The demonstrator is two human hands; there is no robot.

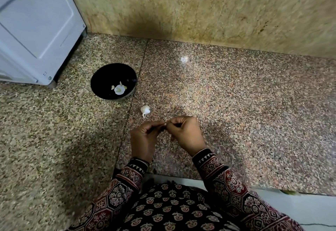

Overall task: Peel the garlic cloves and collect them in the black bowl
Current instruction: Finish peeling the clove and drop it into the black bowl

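The black bowl (101,78) stands on the speckled granite counter at the left, with a few pale garlic pieces (119,89) lying in its bottom. A white garlic bulb piece (145,110) lies on the counter just beyond my hands. My left hand (144,138) and my right hand (185,134) meet fingertip to fingertip over the counter, both with curled fingers pinching a small garlic clove (165,124). Only a tiny pale bit of the clove shows between the fingers.
A white appliance (36,27) stands at the back left, close to the bowl. A beige stone wall (200,8) runs along the back of the counter. The counter's front edge (236,189) is at my body, and my patterned sleeves cover both forearms.
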